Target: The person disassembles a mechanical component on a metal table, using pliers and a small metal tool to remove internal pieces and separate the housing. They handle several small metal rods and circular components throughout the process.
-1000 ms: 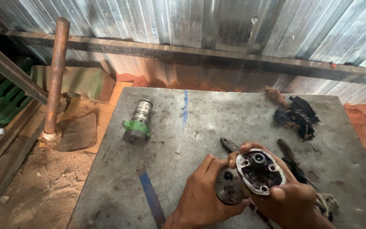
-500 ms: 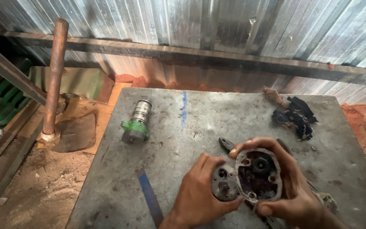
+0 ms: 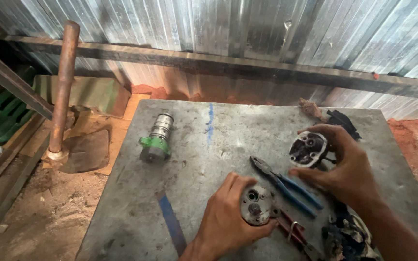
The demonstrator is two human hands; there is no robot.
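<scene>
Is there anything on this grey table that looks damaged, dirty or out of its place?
Nothing looks spilled or broken. The round metal motor body in the left hand and the dark grimy end cap in the right hand are held apart. The blue-handled pliers lie between them, and a green-collared metal cylinder lies on its side.

A grey, scuffed metal tabletop (image 3: 228, 145) with blue painted stripes carried everything. Well to the left of the hands lay a ribbed steel cylinder with a green plastic collar (image 3: 156, 143). Between the hands lay blue-handled pliers (image 3: 286, 186); beyond the right hand, a crumpled black rag (image 3: 342, 121).
</scene>
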